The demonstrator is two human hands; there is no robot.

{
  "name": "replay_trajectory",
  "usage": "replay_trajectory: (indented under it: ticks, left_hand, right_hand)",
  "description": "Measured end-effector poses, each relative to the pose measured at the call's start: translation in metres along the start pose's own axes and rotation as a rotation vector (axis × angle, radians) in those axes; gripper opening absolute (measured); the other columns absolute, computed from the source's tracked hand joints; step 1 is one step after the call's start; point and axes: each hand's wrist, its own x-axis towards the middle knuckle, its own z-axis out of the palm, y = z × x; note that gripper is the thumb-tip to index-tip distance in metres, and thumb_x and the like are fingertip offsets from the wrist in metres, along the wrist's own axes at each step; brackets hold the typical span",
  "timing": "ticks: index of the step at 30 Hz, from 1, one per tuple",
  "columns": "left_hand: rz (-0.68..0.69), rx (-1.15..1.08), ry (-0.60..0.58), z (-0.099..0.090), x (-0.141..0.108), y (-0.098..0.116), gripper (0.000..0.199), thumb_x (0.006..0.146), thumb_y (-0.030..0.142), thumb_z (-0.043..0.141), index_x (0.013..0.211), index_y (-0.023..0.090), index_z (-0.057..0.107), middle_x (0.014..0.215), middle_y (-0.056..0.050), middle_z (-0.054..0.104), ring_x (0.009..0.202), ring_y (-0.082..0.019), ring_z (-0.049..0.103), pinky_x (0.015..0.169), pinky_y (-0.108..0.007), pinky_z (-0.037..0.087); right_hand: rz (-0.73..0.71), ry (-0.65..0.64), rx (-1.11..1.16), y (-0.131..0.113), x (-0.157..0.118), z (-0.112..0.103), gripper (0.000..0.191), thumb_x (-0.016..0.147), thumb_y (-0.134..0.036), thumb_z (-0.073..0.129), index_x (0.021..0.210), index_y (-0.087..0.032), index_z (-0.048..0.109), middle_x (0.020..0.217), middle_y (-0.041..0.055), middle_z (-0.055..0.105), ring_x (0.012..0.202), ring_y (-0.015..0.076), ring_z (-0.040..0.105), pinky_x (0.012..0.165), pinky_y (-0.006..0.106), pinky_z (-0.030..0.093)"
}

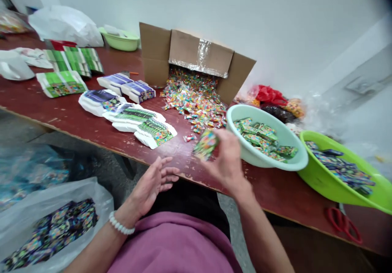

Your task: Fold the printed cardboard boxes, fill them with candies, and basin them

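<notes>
My right hand [229, 158] grips a small green printed box [206, 145], blurred by motion, above the table near its front edge. Empty, with its fingers apart, my left hand [155, 183] hovers at the table edge, a beaded bracelet on its wrist. Ahead of it lie fanned stacks of flat green cartons [156, 132] and dark purple cartons [102, 98]. Wrapped candies [196, 103] spill from a cardboard box [199, 54] tipped on its side. Just right of my right hand, a pale blue basin [275, 164] contains several green boxes [263, 136].
A lime green basin [324, 183] of dark boxes and red scissors [343, 224] are at the right. Banded green carton bundles [63, 83] and a white jug [15, 65] stand left. Below the table, a plastic bag [104, 199] holds dark packets. Colourful bags [271, 96] lie against the wall.
</notes>
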Motion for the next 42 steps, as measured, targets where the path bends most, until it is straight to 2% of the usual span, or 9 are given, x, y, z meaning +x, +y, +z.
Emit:
replay_trajectory:
  ticks: [5, 8, 10, 14, 18, 22, 26, 33, 42]
  left_hand:
    - [0.011, 0.042, 0.085, -0.011, 0.001, -0.009, 0.033, 0.095, 0.041, 0.052, 0.121, 0.021, 0.055, 0.096, -0.004, 0.071, 0.081, -0.018, 0.069, 0.073, -0.028, 0.051]
    - [0.041, 0.078, 0.088, -0.008, -0.001, -0.013, 0.034, 0.089, 0.037, 0.059, 0.119, 0.021, 0.056, 0.095, -0.004, 0.07, 0.078, -0.017, 0.069, 0.071, -0.028, 0.05]
    - [0.057, 0.115, 0.094, -0.007, -0.003, -0.013, 0.037, 0.084, 0.032, 0.065, 0.117, 0.02, 0.056, 0.095, -0.003, 0.07, 0.076, -0.016, 0.069, 0.07, -0.027, 0.05]
    - [0.075, 0.132, 0.112, -0.014, -0.005, -0.013, 0.038, 0.081, 0.03, 0.068, 0.115, 0.019, 0.057, 0.094, -0.003, 0.069, 0.073, -0.015, 0.068, 0.069, -0.026, 0.049]
    - [0.081, 0.118, 0.134, -0.025, -0.004, -0.014, 0.036, 0.082, 0.031, 0.067, 0.114, 0.018, 0.057, 0.095, -0.004, 0.069, 0.072, -0.015, 0.068, 0.068, -0.026, 0.05]
    - [0.103, 0.092, 0.144, -0.031, 0.001, -0.013, 0.035, 0.082, 0.031, 0.068, 0.113, 0.018, 0.058, 0.093, -0.003, 0.069, 0.07, -0.013, 0.068, 0.066, -0.024, 0.049]
    - [0.143, 0.077, 0.183, -0.037, 0.004, -0.004, 0.04, 0.077, 0.033, 0.073, 0.112, 0.018, 0.058, 0.089, -0.002, 0.07, 0.068, -0.014, 0.068, 0.063, -0.024, 0.049]
    - [0.564, 0.126, 0.488, -0.055, -0.004, 0.033, 0.034, 0.072, 0.039, 0.078, 0.097, 0.017, 0.068, 0.077, 0.0, 0.07, 0.063, -0.012, 0.062, 0.063, -0.023, 0.048]
    - [-0.096, 0.032, -0.551, -0.016, -0.017, 0.008, 0.068, 0.067, 0.06, 0.081, 0.113, 0.013, 0.069, 0.091, -0.014, 0.074, 0.077, -0.03, 0.074, 0.075, -0.04, 0.055]
  right_hand:
    - [0.215, 0.214, -0.33, 0.08, 0.048, -0.04, 0.085, 0.078, -0.055, 0.071, 0.146, -0.016, 0.038, 0.147, 0.0247, 0.041, 0.133, 0.047, 0.035, 0.103, 0.069, 0.027]
    - [0.124, 0.178, -0.118, 0.065, 0.05, 0.008, 0.066, 0.087, -0.048, 0.064, 0.141, -0.017, 0.044, 0.138, 0.0208, 0.052, 0.128, 0.0377, 0.045, 0.107, 0.059, 0.032]
    - [0.025, -0.07, 0.101, 0.035, 0.044, 0.059, 0.049, 0.091, -0.042, 0.06, 0.134, -0.019, 0.052, 0.13, 0.0156, 0.059, 0.122, 0.0304, 0.052, 0.105, 0.048, 0.039]
    - [0.248, -0.445, 0.066, -0.014, 0.042, 0.146, 0.058, 0.089, -0.051, 0.063, 0.134, -0.016, 0.054, 0.133, 0.0179, 0.057, 0.121, 0.0323, 0.05, 0.1, 0.046, 0.04]
    - [0.373, -0.565, -0.089, -0.026, 0.053, 0.176, 0.068, 0.079, -0.069, 0.066, 0.118, -0.013, 0.063, 0.125, 0.0206, 0.057, 0.119, 0.0373, 0.048, 0.095, 0.048, 0.037]
    - [0.486, -0.448, -0.062, -0.024, 0.054, 0.178, 0.069, 0.066, -0.062, 0.079, 0.112, -0.014, 0.063, 0.122, 0.0195, 0.057, 0.116, 0.0375, 0.048, 0.094, 0.047, 0.036]
    - [0.597, -0.286, 0.391, -0.018, 0.049, 0.168, 0.031, 0.076, -0.042, 0.072, 0.094, -0.02, 0.06, 0.103, 0.0092, 0.062, 0.106, 0.03, 0.052, 0.092, 0.043, 0.037]
    - [0.537, -0.497, 1.054, -0.009, 0.033, 0.1, 0.027, 0.079, -0.044, 0.07, 0.084, -0.02, 0.059, 0.08, -0.0008, 0.063, 0.072, 0.0148, 0.055, 0.07, 0.027, 0.043]
    - [0.588, -0.759, 1.454, -0.036, -0.004, 0.064, 0.029, 0.082, -0.044, 0.075, 0.092, -0.021, 0.06, 0.08, -0.0011, 0.063, 0.062, 0.0113, 0.052, 0.057, 0.024, 0.042]
